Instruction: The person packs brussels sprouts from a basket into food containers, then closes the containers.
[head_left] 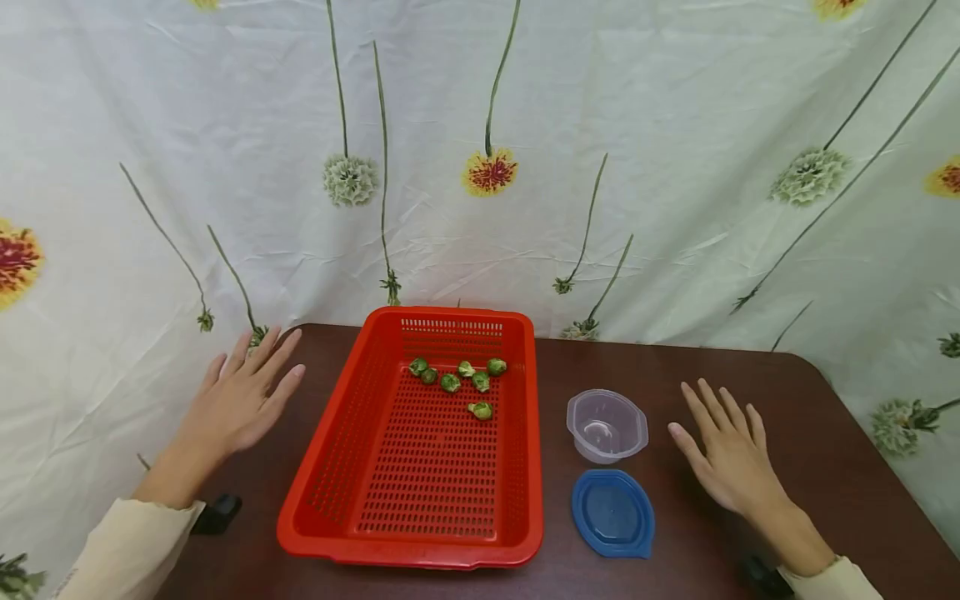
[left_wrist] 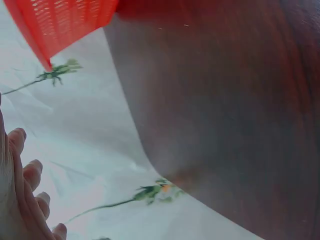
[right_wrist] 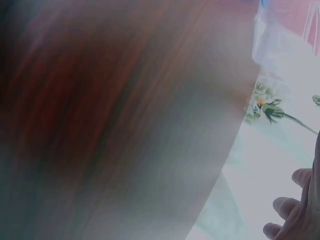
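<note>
Hands (head_left: 238, 408) (head_left: 729, 462) flank the red basket (head_left: 429, 479), clear tub (head_left: 606, 427) and blue lid (head_left: 613, 512).

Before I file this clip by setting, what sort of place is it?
Probably a makeshift tabletop filming spot: a dark table, a flower-printed cloth behind it, and a red basket set on top.

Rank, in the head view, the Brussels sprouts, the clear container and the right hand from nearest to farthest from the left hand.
1. Brussels sprouts: inside the red basket.
2. Clear container: right of the basket.
3. Right hand: beyond the container, far right.
</note>
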